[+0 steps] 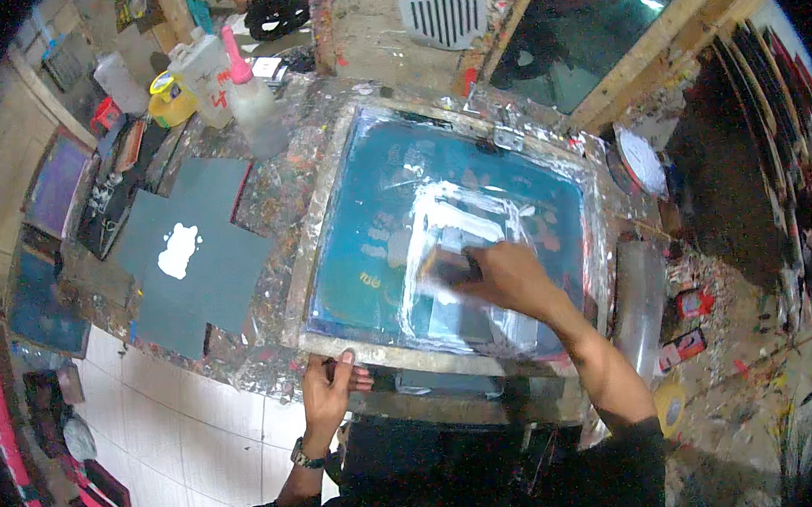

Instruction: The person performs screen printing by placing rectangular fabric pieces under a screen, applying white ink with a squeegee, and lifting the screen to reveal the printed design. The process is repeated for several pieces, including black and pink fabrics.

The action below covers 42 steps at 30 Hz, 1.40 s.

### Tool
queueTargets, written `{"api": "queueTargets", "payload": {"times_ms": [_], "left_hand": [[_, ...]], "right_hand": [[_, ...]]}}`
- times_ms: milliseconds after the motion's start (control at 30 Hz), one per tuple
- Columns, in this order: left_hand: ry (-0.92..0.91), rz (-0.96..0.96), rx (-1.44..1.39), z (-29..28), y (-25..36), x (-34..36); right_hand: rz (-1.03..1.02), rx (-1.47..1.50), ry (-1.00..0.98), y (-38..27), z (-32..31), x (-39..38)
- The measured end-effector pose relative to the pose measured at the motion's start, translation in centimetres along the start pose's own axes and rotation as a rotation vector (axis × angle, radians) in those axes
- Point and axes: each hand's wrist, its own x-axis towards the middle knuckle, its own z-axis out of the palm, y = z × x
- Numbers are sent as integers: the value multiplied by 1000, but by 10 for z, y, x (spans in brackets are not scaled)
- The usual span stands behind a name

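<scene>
A screen-printing frame [321, 222] with blue mesh lies on a paint-splattered table. White ink is smeared across the mesh [441, 207] in a rectangular patch. My right hand [510, 278] grips a squeegee [451, 267] and presses it on the mesh near the middle. My left hand [331, 386] holds the near edge of the frame, thumb on top. A watch sits on the left wrist.
Dark grey fabric pieces [199, 262], one with a white printed shape [179, 249], lie left of the frame. Plastic bottles [247, 89] and a yellow tub [170, 98] stand at the far left. Framed screens lean at the right [781, 124]. White floor tiles [181, 437] show below the table.
</scene>
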Motion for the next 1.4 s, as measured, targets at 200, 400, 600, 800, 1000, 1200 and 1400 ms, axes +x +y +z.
{"api": "queueTargets", "payload": {"times_ms": [200,400,600,800,1000,1200,1400], "left_hand": [[12,-33,80,0,5,-2],[34,-70,-21,5,5,-3],[40,-35,33,2,-4,-4],[-11,-17,52,2,5,2],[12,-89,6,-2,-1,2],[81,-76,-7,1,-11,-4],[41,150,-18,13,-6,-2]], "right_hand": [[71,-50,226,19,-8,44],[-58,-192,393,47,-9,95],[-297,-149,429,-14,57,-43],[-136,-246,267,39,-2,30],[98,-150,495,48,24,44],[26,-119,374,-32,66,-65],[59,-40,411,-44,71,-87]]}}
